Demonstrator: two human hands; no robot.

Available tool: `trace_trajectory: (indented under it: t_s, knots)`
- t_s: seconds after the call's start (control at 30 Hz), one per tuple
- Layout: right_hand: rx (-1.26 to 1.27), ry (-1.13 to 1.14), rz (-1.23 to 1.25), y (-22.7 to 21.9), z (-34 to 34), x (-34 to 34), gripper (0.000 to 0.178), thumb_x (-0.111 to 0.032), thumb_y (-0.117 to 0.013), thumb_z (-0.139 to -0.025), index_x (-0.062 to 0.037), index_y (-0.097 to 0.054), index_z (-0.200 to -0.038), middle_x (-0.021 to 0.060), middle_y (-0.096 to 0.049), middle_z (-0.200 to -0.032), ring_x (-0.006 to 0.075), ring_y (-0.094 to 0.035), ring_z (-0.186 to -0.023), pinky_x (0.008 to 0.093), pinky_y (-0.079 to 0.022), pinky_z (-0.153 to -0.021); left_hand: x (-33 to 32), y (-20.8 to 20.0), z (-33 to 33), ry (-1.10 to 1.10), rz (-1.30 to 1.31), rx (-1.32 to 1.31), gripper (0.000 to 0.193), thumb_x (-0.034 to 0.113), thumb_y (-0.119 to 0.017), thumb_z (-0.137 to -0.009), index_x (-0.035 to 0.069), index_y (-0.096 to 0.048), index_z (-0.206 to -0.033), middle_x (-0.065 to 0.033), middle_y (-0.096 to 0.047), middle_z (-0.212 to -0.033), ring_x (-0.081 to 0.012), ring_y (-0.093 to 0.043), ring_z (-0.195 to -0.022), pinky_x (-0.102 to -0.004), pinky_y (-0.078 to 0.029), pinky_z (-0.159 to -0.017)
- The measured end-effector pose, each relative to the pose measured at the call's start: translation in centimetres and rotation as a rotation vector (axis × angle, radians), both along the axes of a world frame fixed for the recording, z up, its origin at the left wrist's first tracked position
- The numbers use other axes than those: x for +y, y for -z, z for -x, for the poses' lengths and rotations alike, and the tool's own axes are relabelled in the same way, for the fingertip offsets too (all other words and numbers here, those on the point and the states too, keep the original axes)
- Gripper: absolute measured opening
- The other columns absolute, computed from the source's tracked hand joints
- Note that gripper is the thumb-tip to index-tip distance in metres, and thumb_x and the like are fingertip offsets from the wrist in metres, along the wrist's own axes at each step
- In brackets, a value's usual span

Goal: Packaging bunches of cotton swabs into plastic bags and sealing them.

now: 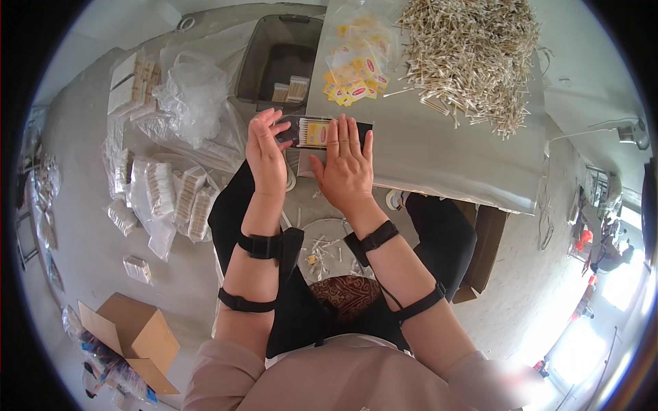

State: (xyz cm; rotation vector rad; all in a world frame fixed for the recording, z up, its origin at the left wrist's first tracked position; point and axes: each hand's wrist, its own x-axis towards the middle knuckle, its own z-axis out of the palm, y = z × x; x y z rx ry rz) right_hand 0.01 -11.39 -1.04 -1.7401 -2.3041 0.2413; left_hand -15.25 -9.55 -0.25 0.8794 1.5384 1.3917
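Note:
A small clear packet of cotton swabs (303, 132) with a yellow-and-red card (318, 133) inside lies on a dark strip (367, 131) at the table's near left corner. My right hand (346, 164) is flat on the packet's right part, its fingers stretched out and covering that end. At the packet's left end is my left hand (267, 154), its fingers apart and slightly bent; whether they touch the plastic I cannot tell. Just beyond the packet are several yellow cards (356, 79) in clear plastic.
A large heap of loose cotton swabs (473, 55) covers the table's far right part. Left of the table stands a grey bin (250, 68) with swab packs inside. Bagged swab bundles (161, 188) and an open cardboard box (130, 335) are on the floor at left. Loose swabs lie between my legs.

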Motion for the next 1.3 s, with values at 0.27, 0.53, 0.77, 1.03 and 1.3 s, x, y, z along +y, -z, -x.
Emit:
trace_trajectory:
  t_s: [0.27, 0.53, 0.77, 1.03, 1.3]
  knots:
    - [0.005, 0.006, 0.011, 0.4, -0.1, -0.2, 0.081, -0.045, -0.060, -0.096, 0.0034, -0.036, -0.156, 0.0203, -0.035, -0.164, 0.0336, -0.028, -0.154, 0.0575, -0.014, -0.126, -0.2, -0.1, -0.5, -0.021, 0.073, -0.100, 0.070, 0.063, -0.035, -0.107, 0.002, -0.050, -0.138, -0.0161, -0.061, -0.132, -0.0224, -0.067, -0.106, -0.0331, -0.059, -0.073]
    - [0.015, -0.006, -0.008, 0.0, 0.1, 0.0, 0.081, -0.043, -0.063, -0.096, 0.0047, -0.036, -0.155, 0.0224, -0.036, -0.162, 0.0364, -0.030, -0.153, 0.0583, -0.016, -0.125, 0.0, -0.1, -0.4, -0.016, 0.067, -0.098, 0.067, 0.060, -0.035, -0.108, 0.002, -0.050, -0.138, -0.0157, -0.061, -0.132, -0.0216, -0.067, -0.107, -0.0326, -0.060, -0.073]
    - [0.000, 0.022, 0.033, 0.2, 0.2, 0.0, 0.076, -0.045, -0.057, -0.097, 0.0018, -0.040, -0.154, 0.0207, -0.037, -0.163, 0.0340, -0.028, -0.154, 0.0603, -0.015, -0.125, 0.5, 1.5, 0.2, 0.297, -0.176, 0.664, 0.051, 0.034, -0.036, -0.112, 0.002, -0.044, -0.150, -0.0196, -0.052, -0.148, -0.0374, -0.056, -0.129, -0.0496, -0.042, -0.112]
    - [0.018, 0.002, -0.003, -0.3, -0.1, -0.1, 0.065, -0.028, -0.050, -0.098, 0.0008, -0.039, -0.155, 0.0199, -0.039, -0.161, 0.0344, -0.030, -0.154, 0.0578, -0.016, -0.125, 0.0, 2.5, -1.9, 0.654, -0.137, 1.093, 0.062, 0.042, -0.032, -0.111, 0.004, -0.034, -0.159, -0.0141, -0.030, -0.167, -0.0324, -0.025, -0.156, -0.0498, -0.019, -0.126]
    - [0.314, 0.283, -0.165, -1.4, -12.0, 3.7, 0.044, -0.006, -0.072, -0.082, -0.0022, -0.064, -0.125, 0.0168, -0.063, -0.128, 0.0380, -0.059, -0.122, 0.0485, -0.046, -0.106, 2.2, -0.4, -5.3, 0.539, -0.280, 1.058, 0.042, 0.024, -0.054, -0.104, 0.000, -0.057, -0.138, -0.0162, -0.056, -0.147, -0.0355, -0.051, -0.137, -0.0511, -0.033, -0.118]
